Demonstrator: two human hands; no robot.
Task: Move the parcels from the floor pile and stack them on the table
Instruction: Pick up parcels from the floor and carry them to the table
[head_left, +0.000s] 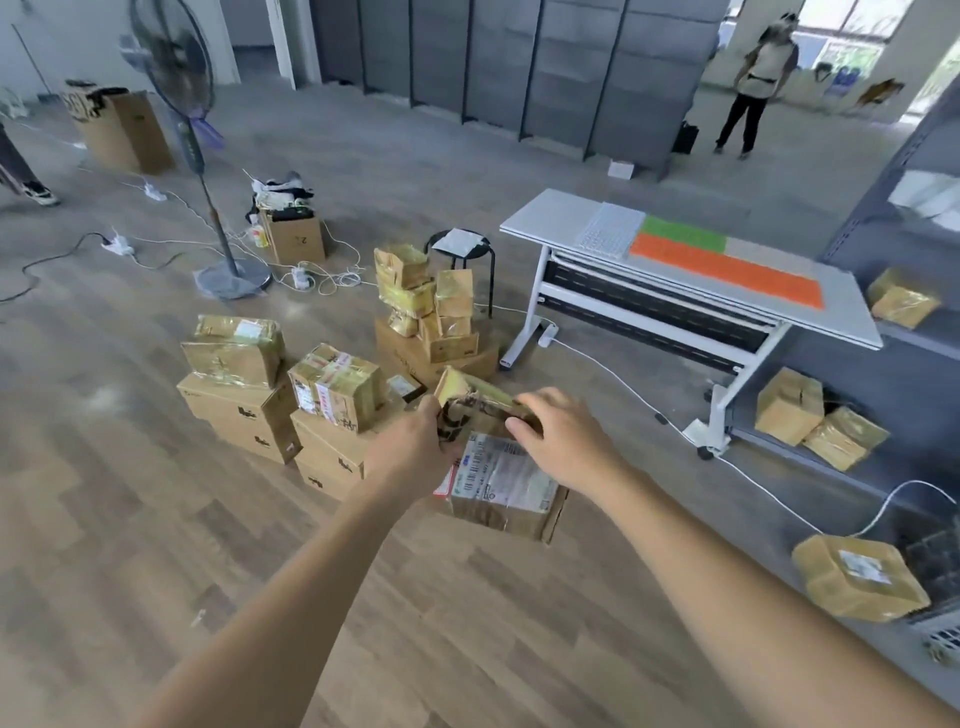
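We hold a small taped parcel (475, 397) in both hands, off the table (550, 218), out to its left and nearer us. Our left hand (415, 441) curls its fingers round one end; our right hand (563, 434) clamps the other. The floor pile (337, 387) lies left of the table, beneath the parcel.

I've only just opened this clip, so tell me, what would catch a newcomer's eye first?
The left hand and right hand grip a small parcel at the centre, just above the pile of brown boxes on the floor. To the right stands a white table with a bright orange mat on top.
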